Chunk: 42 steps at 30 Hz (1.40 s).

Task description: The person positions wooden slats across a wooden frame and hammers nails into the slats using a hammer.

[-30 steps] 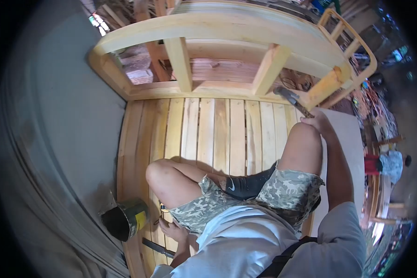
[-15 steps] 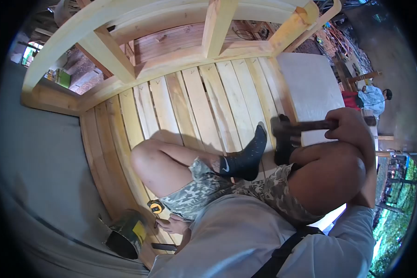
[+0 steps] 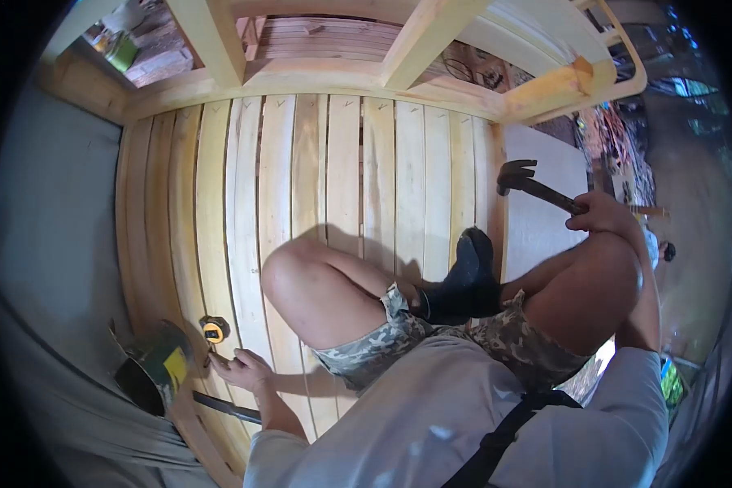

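Observation:
My right hand (image 3: 606,214) is wrapped round the handle of a claw hammer (image 3: 537,187), which is raised above my right knee with its head toward the slats. My left hand (image 3: 242,370) rests low over the wooden slats (image 3: 276,187) at the left. Its fingertips are drawn together at a small dark thing, too small to name. Just beyond those fingers lies a yellow and black tape measure (image 3: 213,331). A dark flat bar (image 3: 228,408) lies beside my left wrist, partly hidden under the forearm.
A dark green can with a yellow patch (image 3: 175,366) lies tipped at the left edge. The wooden frame rail (image 3: 317,79) with uprights runs along the far side. My crossed legs and black socks (image 3: 472,281) take up the middle. Another person (image 3: 652,244) is partly visible behind my right arm.
The view has shifted, so the slats and tape measure sit farther left. The hammer, blurred and level before, is now angled with its head higher. My left hand stays near the tape measure.

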Tool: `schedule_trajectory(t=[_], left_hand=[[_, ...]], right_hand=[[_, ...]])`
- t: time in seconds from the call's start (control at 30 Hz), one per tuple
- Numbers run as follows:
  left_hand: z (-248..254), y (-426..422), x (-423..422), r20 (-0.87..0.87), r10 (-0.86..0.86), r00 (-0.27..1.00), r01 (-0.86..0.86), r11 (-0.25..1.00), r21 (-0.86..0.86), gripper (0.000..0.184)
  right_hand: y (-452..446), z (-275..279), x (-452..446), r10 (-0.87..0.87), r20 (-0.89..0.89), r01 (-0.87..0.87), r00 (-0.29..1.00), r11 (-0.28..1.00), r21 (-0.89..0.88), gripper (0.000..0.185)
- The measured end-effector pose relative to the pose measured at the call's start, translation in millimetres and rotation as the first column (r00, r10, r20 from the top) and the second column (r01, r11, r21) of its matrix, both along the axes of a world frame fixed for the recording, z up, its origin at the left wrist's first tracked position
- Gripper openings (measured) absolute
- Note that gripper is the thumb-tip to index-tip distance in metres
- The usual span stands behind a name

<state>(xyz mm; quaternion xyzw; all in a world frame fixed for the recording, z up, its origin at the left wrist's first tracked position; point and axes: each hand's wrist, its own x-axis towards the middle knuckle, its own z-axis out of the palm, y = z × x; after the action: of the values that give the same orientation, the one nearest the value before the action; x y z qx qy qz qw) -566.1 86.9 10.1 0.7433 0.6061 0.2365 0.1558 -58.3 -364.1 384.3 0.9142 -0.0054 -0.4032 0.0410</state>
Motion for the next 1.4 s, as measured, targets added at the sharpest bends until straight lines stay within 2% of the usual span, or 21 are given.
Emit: schedule_trajectory(t=[0.07,0.13,0.2,0.23,0.33,0.43,0.5,0.63,0.7,0.73,0.77,0.87,0.93,0.97,1.07,1.13,1.2,1.23,1.27,1.37,1.4], left_hand=[[0,0,-3,0.038,-0.046,0.998,0.046,0.999,-0.013,0.065],[19,-11,21,0.331,0.063,0.941,-0.006,0.985,-0.172,0.062],[21,-11,20,0.206,-0.010,0.979,0.026,0.997,-0.073,0.063],[19,-7,12,0.029,-0.060,0.998,0.061,0.998,-0.030,0.065],[6,-3,1,-0.076,-0.090,0.993,0.094,0.994,0.054,0.067],[-1,2,-11,-0.110,-0.116,0.987,0.122,0.992,0.041,0.067],[0,-2,-6,-0.141,-0.095,0.985,0.097,0.995,0.010,0.067],[-3,-2,-9,-0.236,-0.077,0.969,0.086,0.996,0.029,0.065],[-4,-2,-11,-0.198,-0.092,0.976,0.103,0.994,0.047,0.065],[-4,-3,-14,-0.174,-0.119,0.978,0.131,0.989,0.062,0.066],[-4,-4,-13,-0.166,-0.102,0.981,0.114,0.991,0.066,0.066],[-4,-2,-19,-0.155,-0.106,0.982,0.113,0.993,0.036,0.066],[-14,4,-23,-0.233,-0.140,0.962,0.164,0.982,0.089,0.066],[-7,1,-16,-0.045,-0.107,0.993,0.110,0.990,0.083,0.065],[2,0,-7,0.086,-0.053,0.995,0.055,0.998,-0.014,0.065],[6,22,-1,0.229,-0.008,0.973,0.022,0.998,-0.060,0.063],[58,28,29,0.099,0.233,0.967,-0.177,0.902,-0.394,0.057],[66,22,49,0.182,0.145,0.973,-0.120,0.982,-0.145,0.053],[76,13,70,0.232,0.037,0.972,-0.066,0.991,0.119,0.050],[133,-53,172,0.472,-0.167,0.865,0.151,0.986,0.073,0.046],[131,-66,200,0.452,-0.297,0.841,0.277,0.954,0.112,0.046]], right_hand=[[-10,-19,6,0.038,0.115,-0.042,0.993,0.999,0.028,0.040],[2,-28,-6,0.052,0.093,-0.053,0.994,0.999,0.007,0.041],[5,-24,-18,0.071,-0.006,-0.071,0.997,0.997,-0.043,0.039],[2,-19,-25,0.128,-0.007,-0.128,0.992,0.991,0.032,0.034],[25,17,-58,0.140,-0.084,-0.143,0.987,0.989,-0.037,0.033],[17,40,-130,0.103,0.313,-0.164,0.944,0.971,0.174,0.027],[25,57,-153,0.033,0.394,-0.107,0.918,0.980,0.169,0.026],[9,68,-175,-0.086,0.747,-0.233,0.659,0.921,0.312,0.024],[2,77,-155,-0.163,0.629,-0.092,0.760,0.931,0.353,0.024],[-11,82,-127,-0.237,0.402,0.111,0.884,0.943,0.313,0.025],[-60,64,-101,0.017,0.532,-0.142,0.847,0.971,0.194,0.027],[-96,33,-67,0.114,0.596,-0.198,0.795,0.977,0.077,0.030],[-102,12,-57,0.166,0.773,-0.228,0.613,0.973,-0.028,0.034],[-110,-1,-52,0.247,0.805,-0.271,0.539,0.956,-0.111,0.040],[-103,-25,-52,0.128,0.794,-0.163,0.594,0.986,-0.037,0.044],[-132,-66,-36,-0.026,0.799,-0.339,0.601,0.897,0.285,0.034],[-133,-90,-29,-0.377,0.418,0.002,0.827,0.744,0.668,0.031],[-127,-104,-28,-0.502,0.215,0.199,0.838,0.646,0.737,0.027],[-124,-115,-30,-0.578,-0.076,0.373,0.812,0.416,0.829,0.023],[-101,-159,-26,-0.635,-0.252,0.530,0.730,0.294,0.795,0.024],[-102,-191,-24,-0.615,-0.314,0.553,0.723,0.242,0.797,0.024]])
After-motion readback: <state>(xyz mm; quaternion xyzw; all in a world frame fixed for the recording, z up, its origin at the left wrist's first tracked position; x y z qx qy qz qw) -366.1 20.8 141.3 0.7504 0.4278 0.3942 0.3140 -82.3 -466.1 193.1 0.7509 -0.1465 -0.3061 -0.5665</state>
